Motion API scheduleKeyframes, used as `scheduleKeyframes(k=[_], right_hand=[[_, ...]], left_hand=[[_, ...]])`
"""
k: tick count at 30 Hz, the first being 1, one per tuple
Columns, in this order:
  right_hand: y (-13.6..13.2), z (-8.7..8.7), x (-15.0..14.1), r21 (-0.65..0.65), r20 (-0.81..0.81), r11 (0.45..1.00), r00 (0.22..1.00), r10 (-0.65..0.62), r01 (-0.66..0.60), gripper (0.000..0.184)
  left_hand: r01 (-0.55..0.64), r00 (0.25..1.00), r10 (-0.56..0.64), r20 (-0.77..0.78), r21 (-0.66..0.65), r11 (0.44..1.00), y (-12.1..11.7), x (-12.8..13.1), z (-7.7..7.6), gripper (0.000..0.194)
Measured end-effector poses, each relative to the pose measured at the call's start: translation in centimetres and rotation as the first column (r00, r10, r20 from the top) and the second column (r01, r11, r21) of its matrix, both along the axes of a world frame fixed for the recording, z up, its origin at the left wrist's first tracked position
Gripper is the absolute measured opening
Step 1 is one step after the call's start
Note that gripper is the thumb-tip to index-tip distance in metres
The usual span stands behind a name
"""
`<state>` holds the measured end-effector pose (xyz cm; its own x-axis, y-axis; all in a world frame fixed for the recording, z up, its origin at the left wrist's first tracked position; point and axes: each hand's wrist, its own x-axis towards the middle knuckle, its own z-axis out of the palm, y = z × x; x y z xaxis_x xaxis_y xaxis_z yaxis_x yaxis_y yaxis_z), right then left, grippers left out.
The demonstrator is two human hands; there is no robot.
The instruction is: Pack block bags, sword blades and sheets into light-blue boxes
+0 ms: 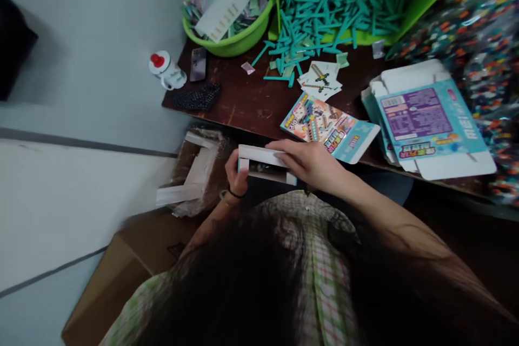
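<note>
Both of my hands hold a small white carton [263,157] in front of my chest, just below the edge of the dark wooden table [251,105]. My left hand [234,174], with a dark band at the wrist, grips the carton's left end. My right hand [311,164] lies over its top and right end with the fingers closed on it. A printed flat carton [329,128] lies on the table right above my right hand. My hair and checked shirt hide everything below the hands.
On the table stand a green basin [239,43] of paper slips, a heap of teal sticks [320,16], printed cards [321,80], a stack of flat blue cartons [425,121], a mug [166,70], a phone [198,63] and a dark beaded pouch [197,97]. A wrapped bundle [198,173] and a cardboard box [133,259] sit on the floor at left.
</note>
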<state>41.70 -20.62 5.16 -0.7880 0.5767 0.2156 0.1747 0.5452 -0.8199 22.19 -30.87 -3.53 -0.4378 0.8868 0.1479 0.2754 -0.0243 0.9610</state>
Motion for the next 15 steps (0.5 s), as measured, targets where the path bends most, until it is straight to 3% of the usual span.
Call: scheduleKeyframes(k=[3, 5, 10, 15], right_hand=[[0.1, -1.0, 0.9, -0.055, -0.004, 0.998, 1.000, -0.002, 0.002, 0.031], [0.0, -1.3, 1.6, -0.086, 0.016, 0.994, 0.998, -0.064, 0.065, 0.030], [0.0, -1.6, 2.5, -0.187, 0.079, 0.968, 0.985, -0.153, 0.166, 0.030], [-0.5, -2.3, 2.4, -0.319, 0.004, 0.925, 0.976, -0.216, 0.206, 0.039]], left_hand=[[0.009, 0.999, -0.005, -0.048, 0.078, 0.997, -0.9, 0.4, 1.3, 0.047], [0.037, 0.996, -0.026, -0.085, 0.129, 0.991, -1.0, 1.1, 1.9, 0.035], [0.101, 0.994, -0.090, -0.069, 0.172, 0.980, -0.7, 2.1, 2.3, 0.032], [0.015, 1.000, -0.017, 0.015, 0.103, 0.995, -0.5, 1.7, 2.2, 0.029]])
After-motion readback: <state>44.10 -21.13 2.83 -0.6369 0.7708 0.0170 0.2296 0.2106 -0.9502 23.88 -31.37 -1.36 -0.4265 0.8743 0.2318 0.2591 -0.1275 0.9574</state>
